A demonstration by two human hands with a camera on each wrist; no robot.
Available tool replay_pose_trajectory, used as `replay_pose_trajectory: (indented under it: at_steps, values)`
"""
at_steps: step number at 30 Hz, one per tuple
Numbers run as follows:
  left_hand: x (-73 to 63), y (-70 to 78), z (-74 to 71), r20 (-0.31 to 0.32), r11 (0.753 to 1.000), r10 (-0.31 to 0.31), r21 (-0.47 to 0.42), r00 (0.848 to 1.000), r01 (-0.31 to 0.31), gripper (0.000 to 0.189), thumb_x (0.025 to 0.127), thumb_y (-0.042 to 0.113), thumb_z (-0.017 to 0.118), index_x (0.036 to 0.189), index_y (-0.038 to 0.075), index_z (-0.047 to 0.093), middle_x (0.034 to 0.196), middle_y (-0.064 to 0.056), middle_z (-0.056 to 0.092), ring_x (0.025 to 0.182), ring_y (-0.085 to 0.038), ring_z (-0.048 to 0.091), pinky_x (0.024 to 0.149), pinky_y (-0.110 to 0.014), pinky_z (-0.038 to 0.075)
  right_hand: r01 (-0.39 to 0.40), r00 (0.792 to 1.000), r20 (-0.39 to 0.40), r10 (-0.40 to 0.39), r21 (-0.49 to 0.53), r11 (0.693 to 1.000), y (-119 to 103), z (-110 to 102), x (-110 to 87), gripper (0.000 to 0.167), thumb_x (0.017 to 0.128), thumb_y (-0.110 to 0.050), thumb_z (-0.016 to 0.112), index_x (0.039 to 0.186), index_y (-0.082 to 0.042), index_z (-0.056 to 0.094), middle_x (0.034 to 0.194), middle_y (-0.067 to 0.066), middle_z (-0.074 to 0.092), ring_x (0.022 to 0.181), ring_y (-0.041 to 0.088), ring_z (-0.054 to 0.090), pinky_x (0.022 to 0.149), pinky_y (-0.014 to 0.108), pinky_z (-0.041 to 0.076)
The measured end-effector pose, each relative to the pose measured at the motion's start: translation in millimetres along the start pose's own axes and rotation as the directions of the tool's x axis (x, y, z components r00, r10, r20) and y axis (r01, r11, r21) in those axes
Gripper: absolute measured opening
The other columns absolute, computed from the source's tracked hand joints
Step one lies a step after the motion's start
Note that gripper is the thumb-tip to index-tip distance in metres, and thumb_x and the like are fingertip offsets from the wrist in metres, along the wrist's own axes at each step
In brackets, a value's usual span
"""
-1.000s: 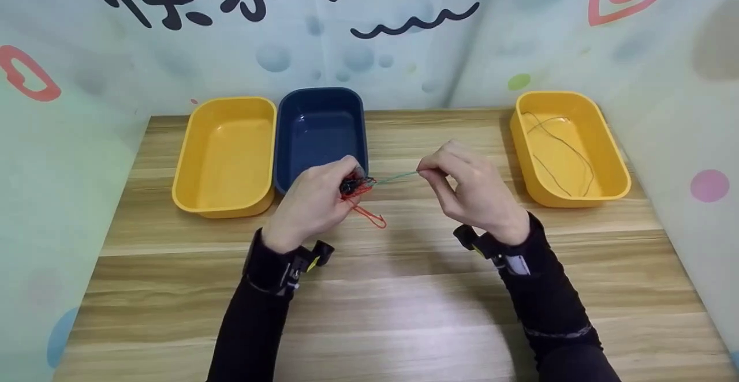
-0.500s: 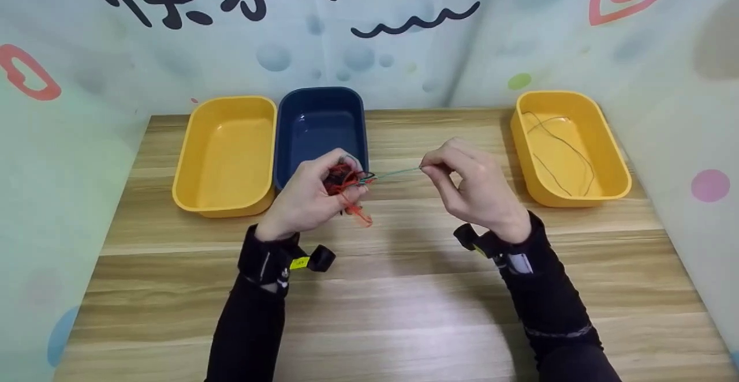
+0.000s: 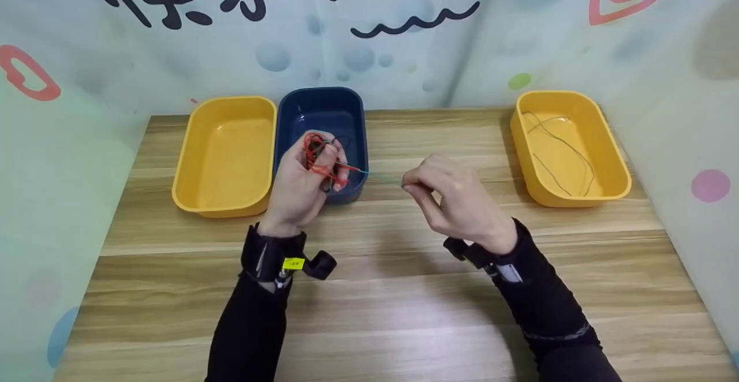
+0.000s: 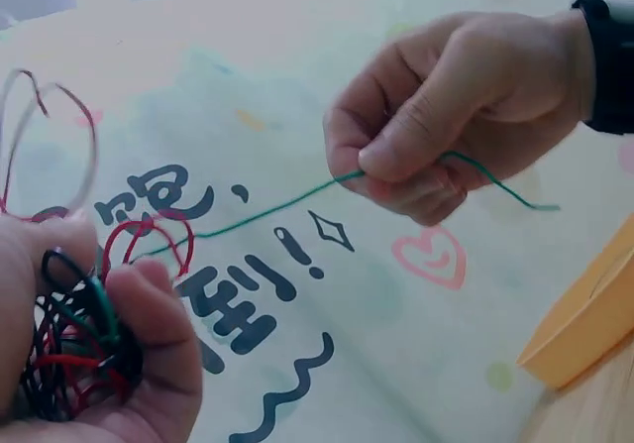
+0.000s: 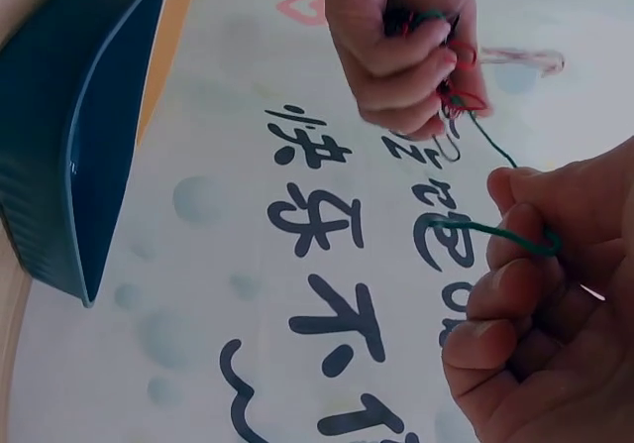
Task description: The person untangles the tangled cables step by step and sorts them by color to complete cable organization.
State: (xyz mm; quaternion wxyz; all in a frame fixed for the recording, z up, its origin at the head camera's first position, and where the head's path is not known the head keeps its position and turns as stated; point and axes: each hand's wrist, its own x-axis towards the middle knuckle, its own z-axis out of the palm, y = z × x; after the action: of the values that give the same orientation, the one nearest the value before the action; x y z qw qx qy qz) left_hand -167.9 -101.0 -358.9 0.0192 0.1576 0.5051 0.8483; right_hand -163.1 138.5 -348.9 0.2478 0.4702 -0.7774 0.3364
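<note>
My left hand (image 3: 288,188) grips a tangle of thin red, black and green wires (image 4: 74,369) over the near part of the blue bin (image 3: 352,191). Several red loops stick out past its fingers. To the right, thumb and forefinger of my right hand (image 3: 465,200) pinch a green wire (image 4: 267,211) near its end. The strand stretches taut from the tangle to that pinch, and a short free tail curves beyond it in both wrist views. Both hands are raised above the table. Part of the tangle is hidden within the left palm.
One yellow bin (image 3: 180,191) stands to the left, against the blue one. Another yellow bin (image 3: 557,197) is at the right, with thin loose wires (image 3: 583,160) lying in it. A printed cloth backdrop (image 3: 404,64) rises behind the wooden table (image 3: 369,330).
My left hand has turned palm up and moved away from me and left, over the blue bin. The right hand, still pinching the green wire, has shifted slightly left and nearer me.
</note>
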Motion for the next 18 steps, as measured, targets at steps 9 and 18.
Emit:
replay_pose_trajectory:
  at_steps: [9, 18]
  values:
    - [4.7, 2.7, -10.7, -0.140, 0.999, 0.022, -0.045, 0.990, -0.028, 0.043, 0.077, 0.032, 0.075, 0.101, 0.004, 0.053, 0.082, -0.007, 0.056, 0.059, -0.013, 0.054, 0.050, -0.017, 0.046, 0.043, 0.998, 0.038, -0.044, 0.028, 0.999, -7.2, 2.2, -0.3, 0.005, 0.090, -0.002, 0.061, 0.087, -0.002, 0.065, 0.075, 0.006, 0.060, 0.066, 0.015, 0.051, 0.059, 0.024, 0.042]
    - [5.7, 5.9, -23.9, -0.181, 0.966, 0.147, 0.237, 0.972, -0.102, 0.026, 0.085, 0.021, 0.073, 0.100, 0.007, 0.058, 0.085, -0.007, 0.061, 0.062, -0.015, 0.057, 0.055, -0.021, 0.050, 0.045, 0.997, 0.063, -0.045, 0.005, 0.999, -8.1, -2.3, -1.8, 0.007, 0.085, 0.004, 0.062, 0.086, -0.002, 0.066, 0.074, 0.006, 0.060, 0.065, 0.015, 0.051, 0.057, 0.024, 0.044]
